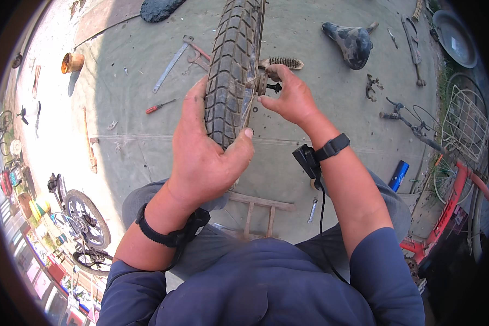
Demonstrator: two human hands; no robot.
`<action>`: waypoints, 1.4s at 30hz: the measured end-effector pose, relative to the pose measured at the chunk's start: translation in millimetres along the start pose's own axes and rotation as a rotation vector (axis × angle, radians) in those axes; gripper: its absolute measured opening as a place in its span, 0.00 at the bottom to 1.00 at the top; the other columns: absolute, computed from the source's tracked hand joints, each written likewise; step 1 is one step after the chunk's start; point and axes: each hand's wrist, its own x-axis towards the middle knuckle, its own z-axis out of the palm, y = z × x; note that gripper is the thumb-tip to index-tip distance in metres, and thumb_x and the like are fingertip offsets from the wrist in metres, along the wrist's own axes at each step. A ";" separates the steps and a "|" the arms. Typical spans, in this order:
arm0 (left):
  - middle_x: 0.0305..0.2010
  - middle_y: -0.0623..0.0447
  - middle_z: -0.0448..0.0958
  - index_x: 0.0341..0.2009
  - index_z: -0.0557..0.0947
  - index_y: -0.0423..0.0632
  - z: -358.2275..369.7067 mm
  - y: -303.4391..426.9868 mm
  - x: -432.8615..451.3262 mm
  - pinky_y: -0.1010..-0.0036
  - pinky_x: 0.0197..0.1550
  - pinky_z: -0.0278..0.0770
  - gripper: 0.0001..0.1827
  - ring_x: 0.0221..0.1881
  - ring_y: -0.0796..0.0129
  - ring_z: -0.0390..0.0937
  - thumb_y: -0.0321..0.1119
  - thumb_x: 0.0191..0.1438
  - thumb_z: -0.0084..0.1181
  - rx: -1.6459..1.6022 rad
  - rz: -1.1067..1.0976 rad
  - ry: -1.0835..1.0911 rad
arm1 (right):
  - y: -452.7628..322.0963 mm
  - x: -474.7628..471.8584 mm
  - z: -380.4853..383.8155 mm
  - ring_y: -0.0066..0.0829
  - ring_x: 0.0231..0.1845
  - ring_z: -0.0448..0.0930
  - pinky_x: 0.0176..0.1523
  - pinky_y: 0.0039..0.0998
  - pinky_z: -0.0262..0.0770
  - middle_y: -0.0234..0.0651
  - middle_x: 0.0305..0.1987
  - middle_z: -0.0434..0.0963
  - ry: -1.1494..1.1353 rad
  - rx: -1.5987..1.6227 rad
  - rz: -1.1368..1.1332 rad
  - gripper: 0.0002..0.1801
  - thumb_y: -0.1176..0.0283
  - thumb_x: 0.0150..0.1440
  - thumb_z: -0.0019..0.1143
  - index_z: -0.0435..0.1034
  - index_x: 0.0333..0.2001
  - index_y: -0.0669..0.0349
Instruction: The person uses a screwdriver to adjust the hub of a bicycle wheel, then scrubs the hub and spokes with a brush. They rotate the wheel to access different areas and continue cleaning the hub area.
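Observation:
A bicycle wheel stands upright before me, its blocky-treaded tyre (227,73) edge-on to my view. My left hand (205,150) wraps the near end of the tyre, with the thumb on the right side and the fingers along the left. On the wheel's right side, the thumb and fingers of my right hand (290,95) span the dirty wheel hub (262,84) and seem to pinch its rim. A black axle end (275,87) sticks out of the hub towards that palm. A wire brush (285,62) lies just beyond my right fingers.
On the green ground sheet lie a hacksaw (171,67), an open-ended wrench (197,61), a screwdriver (159,106) and a saddle (348,44). A hammer (90,155) lies left; handlebars (415,128) and a red frame (442,216) lie right. A small wooden stool (263,201) sits between my legs.

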 end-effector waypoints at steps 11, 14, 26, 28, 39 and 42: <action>0.60 0.37 0.76 0.71 0.59 0.31 2.5 -1.8 -0.2 0.62 0.61 0.76 0.45 0.57 0.53 0.79 0.28 0.50 0.65 -0.093 -0.048 0.010 | 15.9 5.7 2.7 0.48 0.61 0.82 0.64 0.41 0.77 0.48 0.59 0.82 -0.076 0.155 0.074 0.41 0.53 0.49 0.77 0.69 0.64 0.56; 0.59 0.37 0.76 0.71 0.59 0.31 2.5 -0.5 0.2 0.62 0.61 0.76 0.45 0.57 0.53 0.79 0.28 0.51 0.65 -0.100 -0.048 0.008 | 16.4 6.5 3.7 0.48 0.61 0.81 0.65 0.41 0.77 0.48 0.59 0.82 -0.077 0.195 0.055 0.41 0.56 0.48 0.78 0.69 0.64 0.57; 0.60 0.37 0.77 0.71 0.59 0.31 1.7 0.0 0.4 0.62 0.62 0.76 0.46 0.58 0.53 0.80 0.27 0.50 0.66 -0.074 -0.029 -0.003 | 1.7 -1.7 3.5 0.45 0.64 0.79 0.65 0.39 0.77 0.41 0.64 0.78 0.019 -0.080 -0.038 0.43 0.61 0.47 0.79 0.69 0.66 0.55; 0.59 0.36 0.77 0.71 0.59 0.31 1.8 0.1 0.3 0.62 0.62 0.76 0.46 0.58 0.53 0.80 0.27 0.50 0.66 -0.065 -0.025 -0.002 | 1.4 -0.5 1.2 0.45 0.64 0.79 0.65 0.39 0.77 0.41 0.64 0.78 -0.003 -0.094 -0.029 0.43 0.60 0.47 0.79 0.69 0.66 0.55; 0.60 0.35 0.76 0.70 0.59 0.31 2.3 -2.4 -1.1 0.61 0.62 0.76 0.46 0.58 0.51 0.79 0.28 0.50 0.67 -0.061 -0.026 -0.002 | 3.9 -3.0 4.7 0.50 0.64 0.77 0.65 0.44 0.76 0.44 0.61 0.78 0.055 -0.122 -0.133 0.40 0.61 0.46 0.80 0.69 0.61 0.57; 0.60 0.35 0.76 0.70 0.59 0.31 2.8 -1.5 -1.2 0.62 0.62 0.76 0.46 0.58 0.52 0.79 0.29 0.50 0.67 -0.107 -0.043 0.002 | 4.4 -5.3 3.9 0.50 0.63 0.77 0.65 0.45 0.75 0.44 0.61 0.78 0.058 -0.109 -0.155 0.39 0.59 0.48 0.79 0.69 0.61 0.57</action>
